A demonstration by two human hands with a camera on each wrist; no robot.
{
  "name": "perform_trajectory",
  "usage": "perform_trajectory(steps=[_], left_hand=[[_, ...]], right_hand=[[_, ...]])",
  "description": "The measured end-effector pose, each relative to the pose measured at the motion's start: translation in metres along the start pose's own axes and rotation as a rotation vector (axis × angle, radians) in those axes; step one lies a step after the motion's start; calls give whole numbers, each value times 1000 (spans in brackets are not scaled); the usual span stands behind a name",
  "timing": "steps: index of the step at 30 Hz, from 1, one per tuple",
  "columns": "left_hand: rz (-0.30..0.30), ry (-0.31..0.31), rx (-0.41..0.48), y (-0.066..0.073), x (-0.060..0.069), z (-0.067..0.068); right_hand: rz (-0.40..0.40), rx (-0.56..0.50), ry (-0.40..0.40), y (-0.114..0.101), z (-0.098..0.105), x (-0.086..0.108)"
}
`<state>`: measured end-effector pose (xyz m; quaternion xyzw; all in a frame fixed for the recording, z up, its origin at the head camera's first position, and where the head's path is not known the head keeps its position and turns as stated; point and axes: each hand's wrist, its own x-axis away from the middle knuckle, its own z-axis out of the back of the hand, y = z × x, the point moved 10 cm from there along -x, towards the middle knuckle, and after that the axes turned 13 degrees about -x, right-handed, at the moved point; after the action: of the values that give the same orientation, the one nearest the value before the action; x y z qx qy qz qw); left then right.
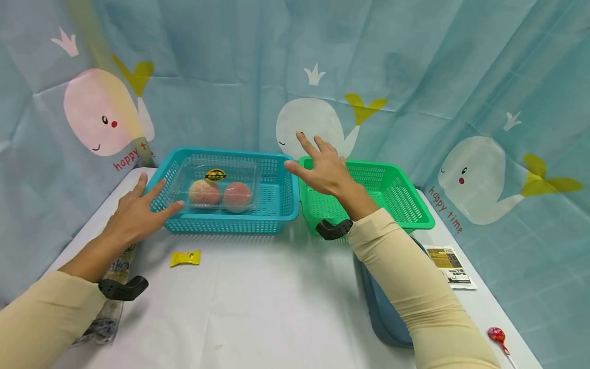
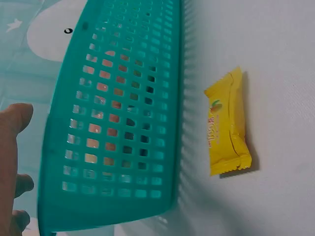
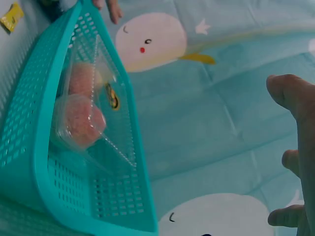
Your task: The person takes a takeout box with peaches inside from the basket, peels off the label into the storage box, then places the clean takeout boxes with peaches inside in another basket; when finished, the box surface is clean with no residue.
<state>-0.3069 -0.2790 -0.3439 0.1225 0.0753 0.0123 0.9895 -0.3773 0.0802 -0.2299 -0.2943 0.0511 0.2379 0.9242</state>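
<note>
A blue plastic basket (image 1: 276,200) stands at the back of the table, with a clear lidded box (image 1: 184,177) of two peaches (image 1: 237,196) inside it. My left hand (image 1: 138,212), fingers spread, is at the basket's left front corner and holds nothing; whether it touches the rim cannot be told. Above the place where the blue basket meets a green basket (image 1: 392,192), my right hand (image 1: 324,169) is raised with its fingers apart and nothing in it. In front of the blue basket lies a small yellow wrapped packet (image 2: 229,125).
A blue-grey bin (image 1: 384,312) stands under my right forearm, partly hidden. Right of it lie a flat printed packet (image 1: 451,266) and a red lollipop (image 1: 497,335). Beneath my left forearm is a long clear bag (image 1: 108,318). A whale-print curtain (image 1: 221,77) hangs behind the table.
</note>
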Motion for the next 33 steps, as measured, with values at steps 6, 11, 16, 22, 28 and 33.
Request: perform_trajectory(steps=[6, 11, 16, 22, 28, 33], left_hand=[[8, -23, 2, -4, -3, -10], [22, -46, -8, -8, -3, -17], [58, -58, -11, -13, -2, -22], [95, -62, 9, -16, -1, -24], [117, -68, 37, -15, -2, -24], [127, -79, 33, -16, -1, -25]], right_hand=[[-6, -114, -34, 0, -18, -11], [-30, -180, -60, 2, -33, -20], [1, -245, -88, -1, -47, -32], [-30, -329, -131, -3, -64, -43], [-110, -442, -166, 2, -83, -54], [-214, -633, -182, 10, -101, -59]])
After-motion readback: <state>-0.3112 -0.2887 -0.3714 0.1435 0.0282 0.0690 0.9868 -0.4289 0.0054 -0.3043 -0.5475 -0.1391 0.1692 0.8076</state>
